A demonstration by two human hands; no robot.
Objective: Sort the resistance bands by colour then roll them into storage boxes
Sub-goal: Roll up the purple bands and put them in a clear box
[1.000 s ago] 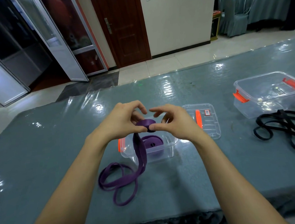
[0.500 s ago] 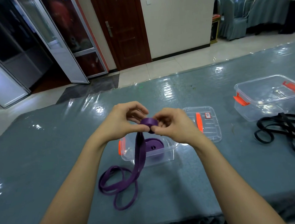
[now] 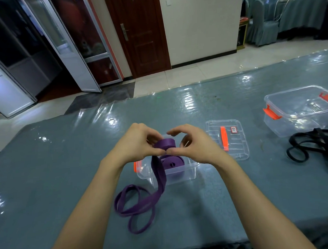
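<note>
Purple band (image 3: pixel 165 144) sits half-rolled above the near clear box (image 3: pixel 189 173), and I see my left hand (image 3: pixel 136 145) and right hand (image 3: pixel 195 144) both pinching the coil between curled fingers and thumbs, with the thumb tips meeting beneath it. Its loose tail hangs past the box's left part and loops on the table (image 3: pixel 67 166) nearer to me, while a second purple roll (image 3: pixel 173 161) lies inside the box. To the right lies a lid (image 3: pixel 233 145), and farther right an open box (image 3: pixel 298 111) with black bands (image 3: pixel 318 136) just in front of it.
</note>
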